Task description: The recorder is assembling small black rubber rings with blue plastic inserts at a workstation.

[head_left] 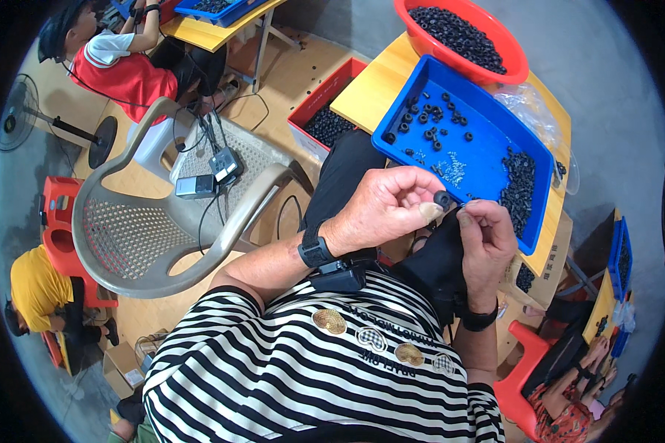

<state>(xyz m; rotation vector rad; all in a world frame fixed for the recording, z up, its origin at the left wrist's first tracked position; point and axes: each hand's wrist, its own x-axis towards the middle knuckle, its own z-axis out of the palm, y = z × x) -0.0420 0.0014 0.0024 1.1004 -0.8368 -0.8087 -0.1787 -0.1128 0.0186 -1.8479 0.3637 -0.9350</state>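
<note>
Between the thumb and fingers of my left hand (388, 205) is a small round black part (442, 198) with a hole in its middle. A pale cover wraps the tip of that thumb. Close by on the right, my right hand (488, 235) is closed in a pinch, its fingertips almost meeting the black part. Whatever it pinches is too small to make out. Both hands are over the near edge of a blue tray (480, 111). Scattered in the tray are black ring-shaped parts (430, 135), tiny shiny pieces (453, 168) and a heap of small black parts (519, 188).
A red basin (521, 55) of black parts stands beyond the tray on the yellow table (369, 92). Below it at the left is a red box (310, 122) of parts. A plastic armchair (129, 244) holds small devices and cables. Other people sit working nearby.
</note>
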